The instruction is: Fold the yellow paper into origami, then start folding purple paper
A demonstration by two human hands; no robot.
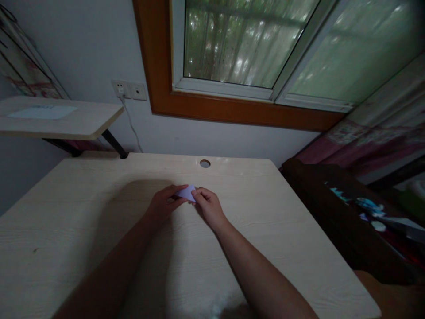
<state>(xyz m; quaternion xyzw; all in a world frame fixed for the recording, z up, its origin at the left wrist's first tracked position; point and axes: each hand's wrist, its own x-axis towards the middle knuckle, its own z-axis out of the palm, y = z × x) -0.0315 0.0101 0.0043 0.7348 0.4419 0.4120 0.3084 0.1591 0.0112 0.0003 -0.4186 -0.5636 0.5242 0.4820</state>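
Left hand [162, 200] and right hand [209, 204] pinch an angular, paper-like lilac piece [186, 192] over the wood-grained desk [259, 199].

From my station I make out a small, flat-sided, pale lilac piece with straight edges, apparently folded paper. It sits between both hands, pinched at its left end by the left fingers [175, 188] and covered at its right end by the right fingers [206, 193], so I can't read its full outline. I see one smooth, plain face of the pale lilac piece [186, 192], tapering toward the left. It is over the far middle of the worktop [252, 190]; whether it touches the surface, I can't tell.
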